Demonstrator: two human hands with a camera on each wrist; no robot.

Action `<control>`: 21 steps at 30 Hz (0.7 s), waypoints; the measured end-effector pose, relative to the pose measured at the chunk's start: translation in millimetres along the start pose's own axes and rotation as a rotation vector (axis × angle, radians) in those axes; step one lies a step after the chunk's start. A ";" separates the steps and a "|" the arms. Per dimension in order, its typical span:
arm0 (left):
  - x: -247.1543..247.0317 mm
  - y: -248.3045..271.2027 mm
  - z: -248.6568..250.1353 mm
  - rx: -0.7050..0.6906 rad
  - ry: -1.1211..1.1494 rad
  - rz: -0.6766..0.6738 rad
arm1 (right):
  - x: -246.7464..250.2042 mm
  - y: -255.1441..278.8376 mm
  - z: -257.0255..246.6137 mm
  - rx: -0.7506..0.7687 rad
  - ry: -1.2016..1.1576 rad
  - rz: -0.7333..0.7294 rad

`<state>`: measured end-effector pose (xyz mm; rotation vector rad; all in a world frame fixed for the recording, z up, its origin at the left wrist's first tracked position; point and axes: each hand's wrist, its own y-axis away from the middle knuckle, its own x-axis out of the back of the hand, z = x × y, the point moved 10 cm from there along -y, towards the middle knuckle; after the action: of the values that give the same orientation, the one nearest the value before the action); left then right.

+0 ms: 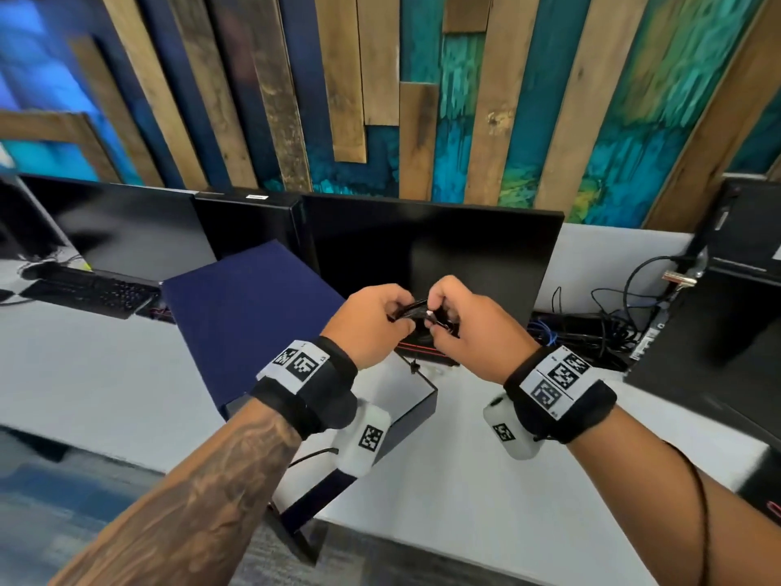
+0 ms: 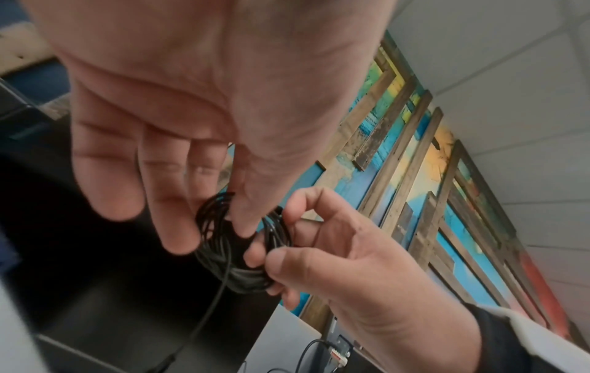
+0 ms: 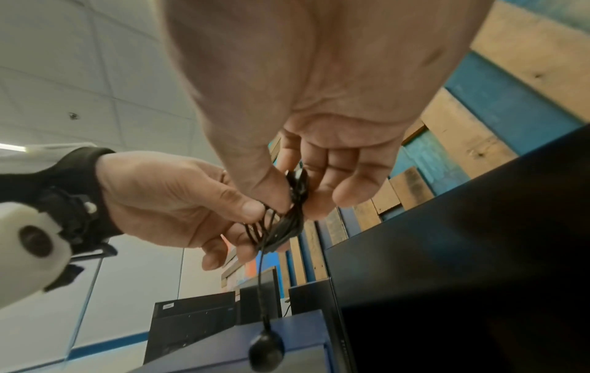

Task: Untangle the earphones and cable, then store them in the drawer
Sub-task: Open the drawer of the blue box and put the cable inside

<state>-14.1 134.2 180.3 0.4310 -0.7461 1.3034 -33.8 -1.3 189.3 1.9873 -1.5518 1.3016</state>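
Observation:
The black earphone cable [image 1: 410, 311] is wound into a small coil, held between both hands in front of a dark monitor. My left hand [image 1: 401, 320] pinches one side of the coil [image 2: 220, 255] with thumb and fingers. On the other side, my right hand [image 1: 435, 320] pinches the bundle [image 3: 285, 227] between its thumb and fingertips. One strand hangs down from the coil, ending in a black earbud [image 3: 266, 350]. Below my wrists, the navy box [image 1: 253, 319] has its drawer [image 1: 416, 416] pulled out, with a white inside. A separate cable is not clearly visible.
A dark monitor [image 1: 431, 251] stands right behind the hands. A keyboard [image 1: 88, 291] and a second screen are at the left. Tangled wires [image 1: 591, 327] and a black computer tower [image 1: 718, 315] sit at the right on the white desk [image 1: 97, 374].

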 end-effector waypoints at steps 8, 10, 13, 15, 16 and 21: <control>-24.6 13.6 -59.8 0.193 -0.112 -0.199 | -68.4 -7.8 6.3 -0.058 0.114 -0.260; -38.2 18.2 -78.8 0.275 -0.126 -0.269 | -89.2 -7.2 13.6 -0.091 0.127 -0.353; -59.8 26.8 -102.1 0.382 -0.066 -0.395 | -105.9 -3.1 18.2 -0.097 0.176 -0.435; -69.1 30.2 -111.4 0.435 -0.018 -0.451 | -111.2 -0.8 21.0 -0.096 0.209 -0.456; -72.4 30.9 -112.9 0.451 -0.008 -0.472 | -112.5 -0.8 22.0 -0.086 0.232 -0.451; -83.6 30.2 -105.4 0.484 -0.032 -0.538 | -114.1 -2.2 12.7 -0.026 0.278 -0.422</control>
<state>-24.0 153.2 44.1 0.9717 -0.2934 0.9531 -26.5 60.3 92.8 1.8848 -0.9540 1.2996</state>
